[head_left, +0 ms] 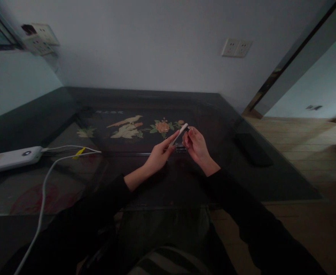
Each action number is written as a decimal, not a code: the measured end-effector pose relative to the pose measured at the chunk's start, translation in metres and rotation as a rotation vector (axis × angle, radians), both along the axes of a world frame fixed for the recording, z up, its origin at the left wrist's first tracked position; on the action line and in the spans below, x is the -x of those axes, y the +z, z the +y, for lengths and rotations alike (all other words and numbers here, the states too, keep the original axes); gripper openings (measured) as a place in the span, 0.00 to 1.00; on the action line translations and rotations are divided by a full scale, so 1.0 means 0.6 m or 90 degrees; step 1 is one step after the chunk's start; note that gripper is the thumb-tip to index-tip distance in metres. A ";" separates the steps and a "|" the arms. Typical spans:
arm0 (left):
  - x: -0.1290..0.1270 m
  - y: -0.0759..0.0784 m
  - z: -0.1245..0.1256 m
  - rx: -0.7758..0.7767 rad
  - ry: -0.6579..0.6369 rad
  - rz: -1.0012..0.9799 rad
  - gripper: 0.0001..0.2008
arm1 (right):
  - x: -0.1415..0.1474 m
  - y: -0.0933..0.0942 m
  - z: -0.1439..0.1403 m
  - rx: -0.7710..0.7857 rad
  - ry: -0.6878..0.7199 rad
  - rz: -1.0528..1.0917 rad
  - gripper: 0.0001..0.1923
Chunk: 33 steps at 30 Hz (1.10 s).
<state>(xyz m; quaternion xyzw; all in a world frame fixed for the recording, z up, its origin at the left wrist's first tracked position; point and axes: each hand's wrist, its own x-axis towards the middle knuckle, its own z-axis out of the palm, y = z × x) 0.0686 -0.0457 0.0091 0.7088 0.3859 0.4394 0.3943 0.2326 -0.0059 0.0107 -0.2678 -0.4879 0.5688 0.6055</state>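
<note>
Head view: a white pen (180,134) is gripped by the left hand (158,156). Its tip is pinched by the right hand (196,146) above the table (145,183); nothing looks detached yet.

Long black sleeves (93,214) cover both forearms.

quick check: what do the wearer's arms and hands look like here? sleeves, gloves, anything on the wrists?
Both arms wear long black sleeves ending just short of the wrists. The left hand and right hand are bare: no gloves, and no rings, watch or markings visible in this dim picture.
</note>
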 end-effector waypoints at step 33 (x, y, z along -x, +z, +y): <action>0.004 -0.006 0.008 -0.005 0.031 0.020 0.28 | -0.002 -0.004 0.002 -0.001 0.011 0.012 0.19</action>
